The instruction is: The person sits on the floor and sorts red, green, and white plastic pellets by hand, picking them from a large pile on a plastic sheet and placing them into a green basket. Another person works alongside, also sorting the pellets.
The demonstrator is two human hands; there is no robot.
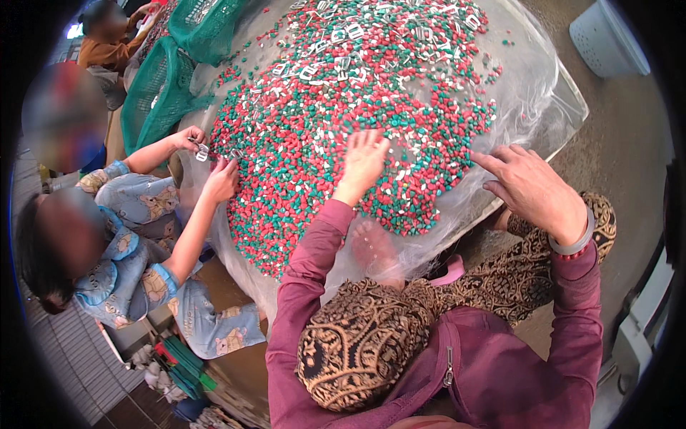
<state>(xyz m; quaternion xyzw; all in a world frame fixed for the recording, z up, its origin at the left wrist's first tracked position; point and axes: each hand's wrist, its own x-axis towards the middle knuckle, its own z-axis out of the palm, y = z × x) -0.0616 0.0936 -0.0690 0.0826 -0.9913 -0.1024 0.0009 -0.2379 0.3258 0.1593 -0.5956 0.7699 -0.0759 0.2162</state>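
Observation:
Small red, green and white pebble-like pieces (307, 154) lie in a broad, loose layer in front of me. My left hand (363, 164) rests on the middle of this layer with its fingers stretched out; whether a piece sits under the fingertips is hidden. Over the right edge of the pieces is my right hand (525, 179), its index finger extended and the thumb apart, with nothing visible in it. White slotted buckle-like frames (354, 31) are scattered among the pieces toward the far side.
Clear plastic sheeting (529, 93) covers the work surface. To the left, a co-worker (136, 243) holds a white slotted frame (202, 152). Green mesh baskets (146, 107) stand at the far left, near another person (107, 43). A white perforated basket (607, 43) stands at the far right.

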